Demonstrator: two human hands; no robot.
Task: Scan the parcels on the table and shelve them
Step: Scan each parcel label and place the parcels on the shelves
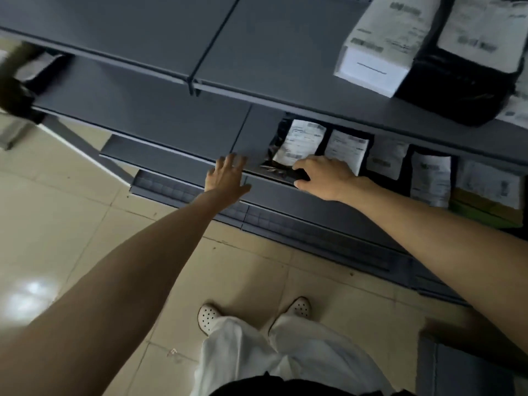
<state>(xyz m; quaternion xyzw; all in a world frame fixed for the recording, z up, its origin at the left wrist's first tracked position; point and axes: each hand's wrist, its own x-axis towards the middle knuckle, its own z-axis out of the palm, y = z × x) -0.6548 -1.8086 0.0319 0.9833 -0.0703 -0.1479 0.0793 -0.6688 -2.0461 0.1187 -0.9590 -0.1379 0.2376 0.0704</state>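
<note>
Now right hand (323,178) grips black parcel (297,142), long axis pointing into shelf (171,118); left hand (228,175) open.

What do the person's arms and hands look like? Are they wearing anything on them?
The left arm and right arm are bare as far as the picture shows, with no sleeves in sight. The left hand and right hand wear no gloves. I can see no watch, bracelet or ring, though the picture is dim.
</note>
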